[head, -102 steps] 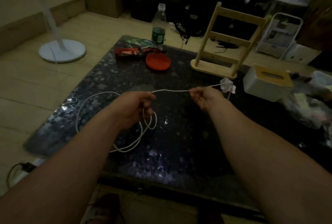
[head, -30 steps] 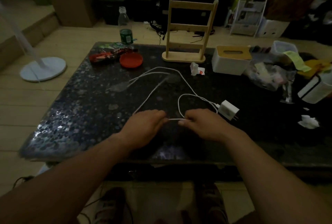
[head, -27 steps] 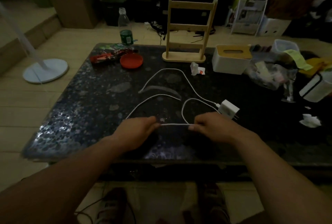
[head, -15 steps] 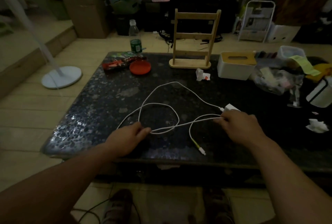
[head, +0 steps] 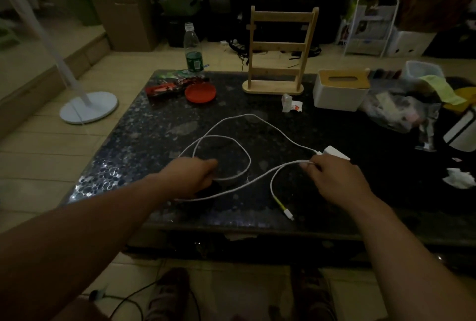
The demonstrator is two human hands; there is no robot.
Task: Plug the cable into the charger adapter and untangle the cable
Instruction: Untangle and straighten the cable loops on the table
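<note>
Dark speckled stone bench (head: 134,140); thin white cable (head: 260,119) looped, plugged into boxy adapter (head: 334,152). Right hand (head: 332,176) pinches cable beside adapter; left hand (head: 192,179) curled over loop, grip unclear.

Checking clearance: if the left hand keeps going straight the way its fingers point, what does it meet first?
The left hand points up-right across the table. Likely first contact is the near side of the white cable loop just past its fingertips; the hand's height above the table is unclear.

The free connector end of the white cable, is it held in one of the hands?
No, the connector end lies bare on the table near its front edge, apart from the right hand and the left hand.
</note>
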